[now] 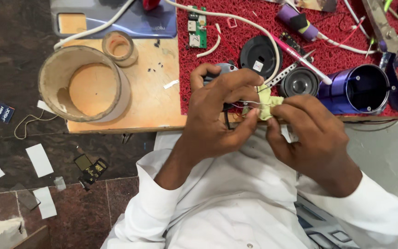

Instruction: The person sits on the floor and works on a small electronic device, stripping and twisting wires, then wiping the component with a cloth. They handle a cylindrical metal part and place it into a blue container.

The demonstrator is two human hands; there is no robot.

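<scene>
Left hand [224, 115] is curled around a small grey part [226, 69] at the near edge of the red mat [346, 55], with thin wires [247, 105] running out between its fingers. Right hand [312, 133] pinches a scrap of yellow-green cloth [269, 103] against those wires — thumb and forefinger closed on it, the other fingers folded.

The wires look hair-thin and limp; they would likely snap or tear off their joints under a sharp tug, so the grip belongs on the grey part's body, not on the leads. That part seems light and rigid, easy to cup in one palm. The cloth is soft and crumples — it gives grip but little feel for what lies under it.

Just beyond the hands lie a black disc [259, 55], a small speaker [299, 82] and a blue tube [360, 90]. A green board [197, 27] sits farther back, and a cardboard ring [81, 85] stands on the wooden board [153, 106] to the left.
</scene>
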